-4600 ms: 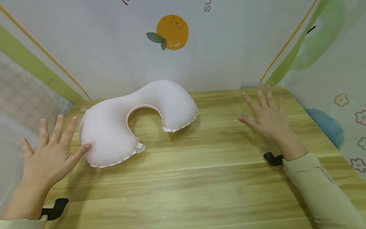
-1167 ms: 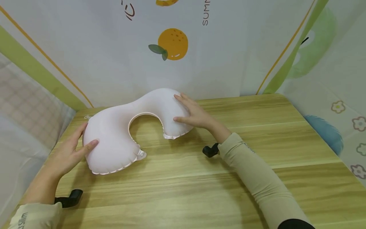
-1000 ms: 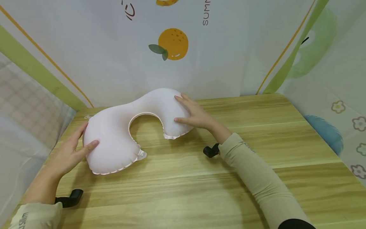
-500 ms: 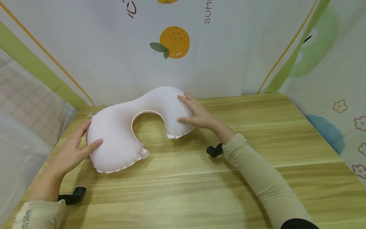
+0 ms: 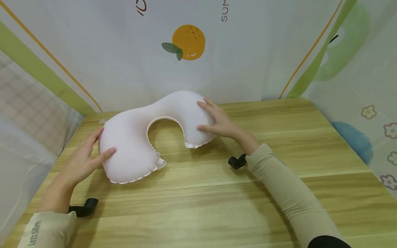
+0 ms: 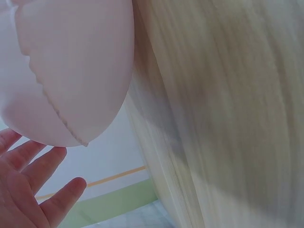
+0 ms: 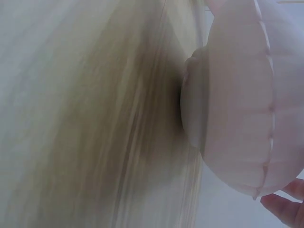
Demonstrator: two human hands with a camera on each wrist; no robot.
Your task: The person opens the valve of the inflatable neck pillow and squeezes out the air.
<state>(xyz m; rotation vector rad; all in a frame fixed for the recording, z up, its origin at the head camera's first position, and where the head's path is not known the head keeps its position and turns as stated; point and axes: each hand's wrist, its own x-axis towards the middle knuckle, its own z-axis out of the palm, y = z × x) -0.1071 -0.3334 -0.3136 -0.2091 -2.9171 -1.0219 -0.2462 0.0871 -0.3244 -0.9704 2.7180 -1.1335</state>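
Note:
A pale pink inflatable U-shaped neck pillow (image 5: 165, 106) is near the back of the wooden table (image 5: 192, 206), its opening toward me. My left hand (image 5: 82, 162) holds its left end, thumb on top and fingers along the outer side. At the right end, my right hand (image 5: 221, 122) holds it with thumb and fingers spread over the surface. The left wrist view shows the fingertips (image 6: 57, 154) against the pillow's seamed edge (image 6: 50, 102). In the right wrist view, fingers (image 7: 285, 209) touch the pillow (image 7: 242, 104) at the lower right; the rest of that hand is out of frame.
A white curtain with a printed orange (image 5: 188, 42) hangs behind the table. Flowered fabric and a blue shape (image 5: 353, 143) are at the right. Black brackets (image 5: 238, 161) stick out from both wrists. Wood surface extends in front and to the right.
Both hands came in from the sides and took hold of the neck pillow's ends. Over the last half second, pillow and hands have shifted slightly to the right.

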